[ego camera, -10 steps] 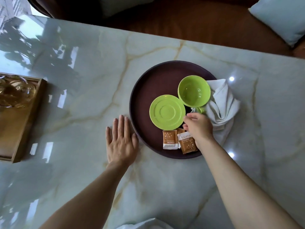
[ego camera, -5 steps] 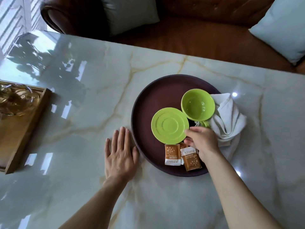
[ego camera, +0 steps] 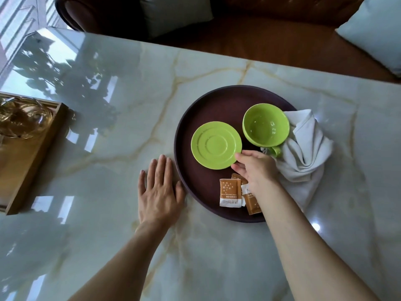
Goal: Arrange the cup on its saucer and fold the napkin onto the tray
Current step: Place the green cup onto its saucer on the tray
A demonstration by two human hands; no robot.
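Observation:
A round dark brown tray point(ego camera: 208, 105) lies on the marble table. On it a lime green saucer point(ego camera: 214, 144) lies flat, and a matching empty cup point(ego camera: 265, 127) stands to its right, tilted against a crumpled white napkin point(ego camera: 303, 157) that hangs over the tray's right rim. My right hand point(ego camera: 255, 168) pinches the saucer's near right edge with thumb and fingers. My left hand point(ego camera: 159, 190) rests flat on the table, fingers together, touching the tray's left rim.
Orange and white sachets point(ego camera: 231, 193) lie at the tray's near edge, partly under my right wrist. A wooden tray point(ego camera: 32, 161) with glassware stands at the left. A brown leather sofa point(ego camera: 260, 38) with pale cushions runs beyond the table's far edge.
The view has shifted, so everything sits lower in frame. My right hand has opened its fingers onto the saucer's edge. The left hand stays flat by the tray.

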